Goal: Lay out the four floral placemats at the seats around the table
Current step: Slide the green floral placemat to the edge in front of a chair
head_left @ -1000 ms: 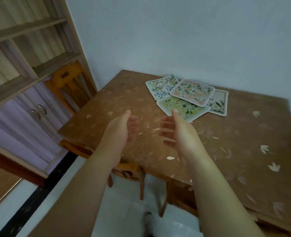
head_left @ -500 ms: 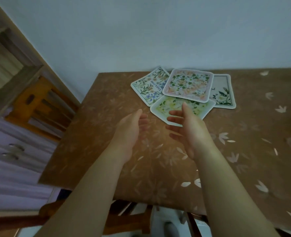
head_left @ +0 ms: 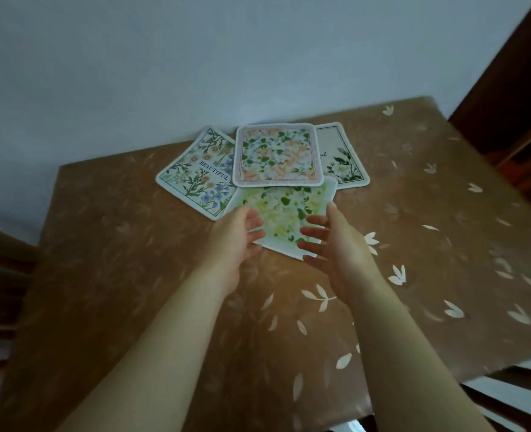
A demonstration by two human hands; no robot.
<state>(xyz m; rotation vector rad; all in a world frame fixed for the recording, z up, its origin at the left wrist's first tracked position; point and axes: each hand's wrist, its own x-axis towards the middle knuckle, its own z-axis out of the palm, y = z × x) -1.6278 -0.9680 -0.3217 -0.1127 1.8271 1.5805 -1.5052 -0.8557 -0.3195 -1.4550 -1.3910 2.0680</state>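
A pale wall backs a brown worktop [head_left: 133, 275] patterned with pale petals, and all four placemats lie overlapped in one cluster at its far side. Leftmost is the "BEAUTIFUL" placemat [head_left: 195, 173], partly under the pink-bordered placemat [head_left: 278, 154], which sits on top in the middle. Below that lies the yellow-green placemat [head_left: 284, 210], and at the right the white placemat [head_left: 342, 157] peeks out. Nothing is laid at a seat yet, so the whole task appears to remain. The left hand [head_left: 234, 241] is released, fingers spread at the yellow-green placemat's left edge; the right hand [head_left: 336, 244] is likewise released at its right edge, neither clearly gripping. Compared with a second ago, both hands have advanced from mid-worktop to flank that mat, and the view has swung to face the cluster.
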